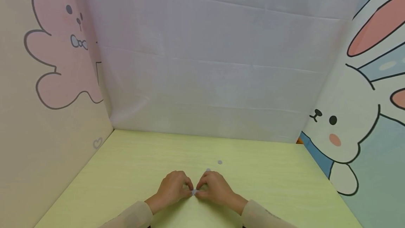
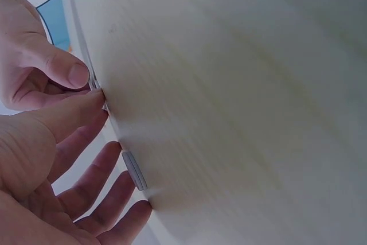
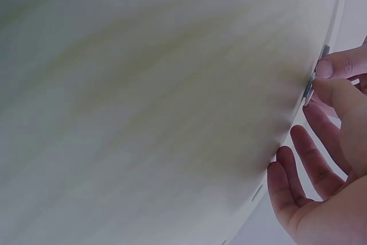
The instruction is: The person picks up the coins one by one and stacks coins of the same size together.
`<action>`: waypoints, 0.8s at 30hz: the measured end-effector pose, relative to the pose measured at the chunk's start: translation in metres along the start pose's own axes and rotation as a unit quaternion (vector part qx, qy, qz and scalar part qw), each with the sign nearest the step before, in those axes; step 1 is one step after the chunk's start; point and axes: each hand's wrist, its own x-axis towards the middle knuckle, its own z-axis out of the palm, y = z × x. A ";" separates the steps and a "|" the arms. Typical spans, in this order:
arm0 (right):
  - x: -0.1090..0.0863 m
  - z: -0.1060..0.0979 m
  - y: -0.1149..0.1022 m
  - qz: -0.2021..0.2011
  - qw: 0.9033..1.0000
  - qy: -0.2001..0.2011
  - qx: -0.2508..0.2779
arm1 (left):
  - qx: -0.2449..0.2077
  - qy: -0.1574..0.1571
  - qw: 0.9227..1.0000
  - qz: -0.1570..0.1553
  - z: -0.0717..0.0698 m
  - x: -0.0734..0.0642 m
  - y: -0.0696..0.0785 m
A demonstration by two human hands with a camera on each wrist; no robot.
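Note:
Both hands meet low in the middle of the head view over a small flat grey piece [image 1: 194,192], disc-like, its exact kind unclear. The left hand [image 1: 173,188] pinches its left side between thumb and index finger; the right hand [image 1: 215,187] pinches the other side likewise. Fingertips cover most of the piece, and its edge [image 3: 309,89] shows thin and metallic in the right wrist view. Close by the left hand's other fingers lies a thicker grey disc [image 2: 134,170], apparently layered; in the head view it cannot be seen.
Two small grey discs [image 1: 219,162] lie on the pale yellow-green tabletop [image 1: 152,154], beyond the right hand. A white sheet [image 1: 205,62] closes off the back. Panels with a pink cartoon animal [image 1: 63,73] and a white rabbit [image 1: 345,126] stand at the sides.

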 end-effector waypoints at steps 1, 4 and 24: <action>0.000 0.000 0.000 0.002 1.000 0.000 0.000 | -0.001 0.001 1.000 0.000 0.000 0.000 0.000; 0.000 0.000 -0.002 0.007 1.000 -0.001 -0.003 | 0.001 0.000 1.000 0.000 0.000 0.000 0.001; 0.000 0.002 -0.005 0.011 1.000 0.009 -0.018 | 0.005 -0.003 1.000 0.002 -0.003 0.001 0.002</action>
